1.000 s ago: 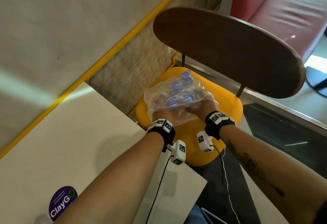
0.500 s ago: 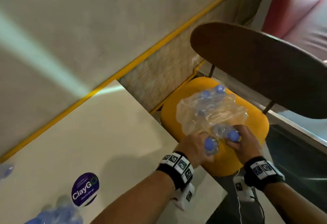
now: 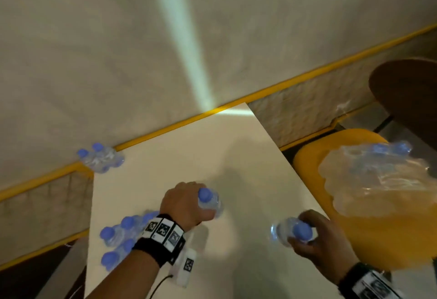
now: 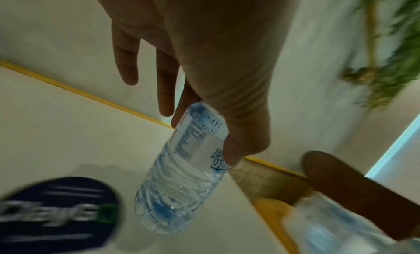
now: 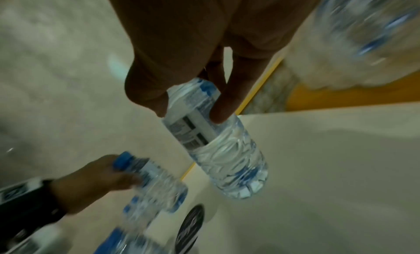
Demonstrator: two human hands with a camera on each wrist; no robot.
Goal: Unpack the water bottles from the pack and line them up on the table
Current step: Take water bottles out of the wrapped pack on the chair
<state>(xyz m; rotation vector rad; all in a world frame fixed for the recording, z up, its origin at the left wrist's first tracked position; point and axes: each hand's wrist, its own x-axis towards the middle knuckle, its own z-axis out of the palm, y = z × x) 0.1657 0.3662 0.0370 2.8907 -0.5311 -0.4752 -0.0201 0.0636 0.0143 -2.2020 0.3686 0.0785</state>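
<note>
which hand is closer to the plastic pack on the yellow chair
Right. The right hand holds a bottle just beside the plastic pack; the left hand, also holding a bottle, is further away over the table.

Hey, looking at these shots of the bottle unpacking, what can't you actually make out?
- How many bottles remain in the pack: head view, crumpled wrap and blur hide them.
- Count of the bottles by the left hand: head view, the forearm covers part of the near group.
- Sticker wording: left wrist view, motion blur.
- Label on the right hand's bottle: right wrist view, too small.
</note>
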